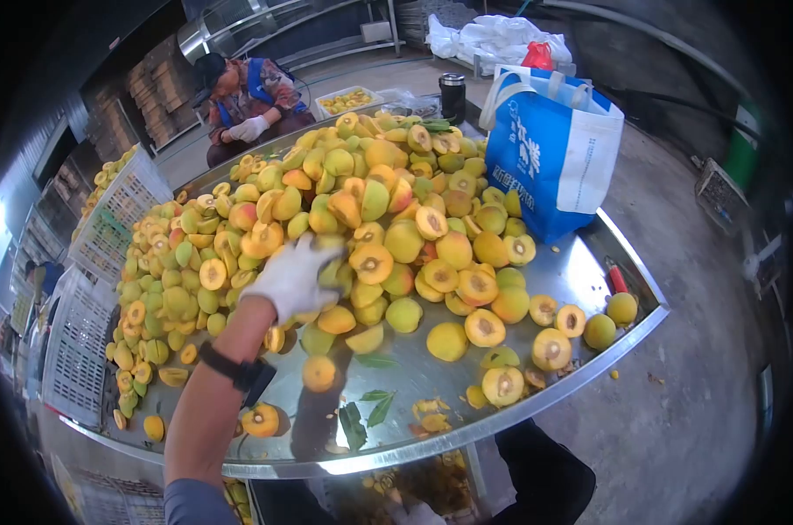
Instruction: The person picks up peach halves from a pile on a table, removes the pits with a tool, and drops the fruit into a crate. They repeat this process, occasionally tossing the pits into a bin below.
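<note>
A big heap of yellow peaches, some whole and many halved with the pit area showing, lies on a metal table. My left hand, in a white glove, reaches into the near side of the heap. Its fingers curl at a greenish peach that is blurred along with the fingertips. A dark band circles the left wrist. Below the table's front edge, my gloved right hand shows only in part at the bottom of the view, over a container of peach scraps; its fingers are hidden.
A blue and white bag and a dark thermos stand at the table's far side. A red-handled tool lies near the right corner. White crates line the left. A person with white gloves sits across the table.
</note>
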Tool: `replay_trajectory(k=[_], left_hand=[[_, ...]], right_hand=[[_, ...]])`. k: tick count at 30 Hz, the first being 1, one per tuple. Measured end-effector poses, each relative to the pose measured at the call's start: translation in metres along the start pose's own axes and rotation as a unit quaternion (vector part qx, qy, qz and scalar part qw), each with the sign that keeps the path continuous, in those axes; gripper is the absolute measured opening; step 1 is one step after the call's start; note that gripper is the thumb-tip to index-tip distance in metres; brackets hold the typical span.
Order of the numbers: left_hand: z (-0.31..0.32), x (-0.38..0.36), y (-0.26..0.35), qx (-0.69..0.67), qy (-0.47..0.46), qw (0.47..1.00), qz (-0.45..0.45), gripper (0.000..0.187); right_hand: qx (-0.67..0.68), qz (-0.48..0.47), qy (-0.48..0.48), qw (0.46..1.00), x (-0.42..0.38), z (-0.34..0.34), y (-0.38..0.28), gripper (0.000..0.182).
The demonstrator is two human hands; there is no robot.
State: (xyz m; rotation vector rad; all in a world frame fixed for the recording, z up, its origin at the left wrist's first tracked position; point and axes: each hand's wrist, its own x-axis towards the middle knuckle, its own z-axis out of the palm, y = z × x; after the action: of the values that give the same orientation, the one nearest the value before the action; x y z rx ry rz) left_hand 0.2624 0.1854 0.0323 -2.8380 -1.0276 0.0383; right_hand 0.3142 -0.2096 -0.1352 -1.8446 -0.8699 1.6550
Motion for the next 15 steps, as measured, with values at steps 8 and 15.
replay_trajectory(k=[8, 15], left_hand=[[-0.057, -0.022, 0.061, -0.041, -0.142, 0.984, -0.095, 0.046], [-0.002, 0.096, 0.094, 0.049, 0.140, 0.989, 0.021, 0.065]], right_hand=[[0.020, -0.047, 0.002, 0.999, -0.005, 0.004, 0.012, 0.057], [0.003, -0.132, 0.068, 0.989, 0.019, 0.025, 0.052, 0.047]])
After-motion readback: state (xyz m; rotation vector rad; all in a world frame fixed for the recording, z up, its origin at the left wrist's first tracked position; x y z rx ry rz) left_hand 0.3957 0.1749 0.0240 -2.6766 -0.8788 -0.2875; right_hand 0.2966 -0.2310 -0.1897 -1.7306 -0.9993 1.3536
